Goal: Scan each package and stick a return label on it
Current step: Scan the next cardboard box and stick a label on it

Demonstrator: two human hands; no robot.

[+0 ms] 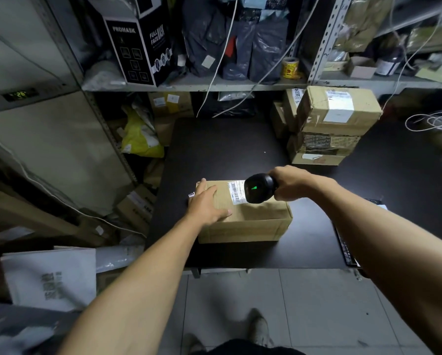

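Observation:
A brown cardboard package [255, 221] lies on the black table [227, 142], near its front edge. A white barcode label [236, 192] on its top is lit by the scanner's light. My left hand [206, 204] rests flat on the left part of the package's top, fingers straight. My right hand [290, 184] grips the handle of a black barcode scanner [258, 188], held just above the label, with a green light showing on its head. A small white sticker [191, 194] lies by the package's far left corner.
A stack of taped cardboard boxes [335, 121] stands at the table's back right. Shelves behind hold a black mask box [138, 44], dark bags [235, 39] and a yellow tape roll [290, 67]. Parcels crowd the floor at left. A dark flat item [348, 244] lies at the table's right front.

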